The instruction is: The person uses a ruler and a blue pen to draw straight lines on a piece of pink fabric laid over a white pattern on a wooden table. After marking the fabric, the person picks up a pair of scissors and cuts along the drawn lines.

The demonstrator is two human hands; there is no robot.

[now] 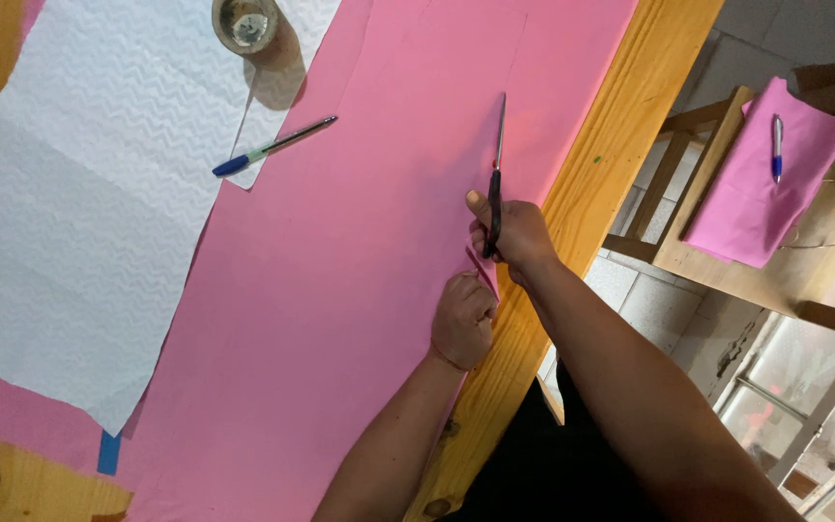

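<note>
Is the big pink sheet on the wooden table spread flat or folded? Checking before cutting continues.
Spread flat: the big pink sheet lies across the wooden table, lifted only at the cut edge beside the left hand.

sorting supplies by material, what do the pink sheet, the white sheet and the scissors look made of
Pink sheet: probably thin paper or soft felt-like fabric, matte; it lies flat and folds up at the cut edge near the left hand.
White sheet: seemingly embossed paper, with a zigzag relief.
Scissors, in the right hand: shiny metal blades, dark, likely plastic handles.

- The pink sheet [340, 290] runs past the top and bottom edges.
- The white textured paper [79, 222] is cut off at the left edge.
- The right hand [514, 237] hides the scissors' [497, 164] handles.
</note>
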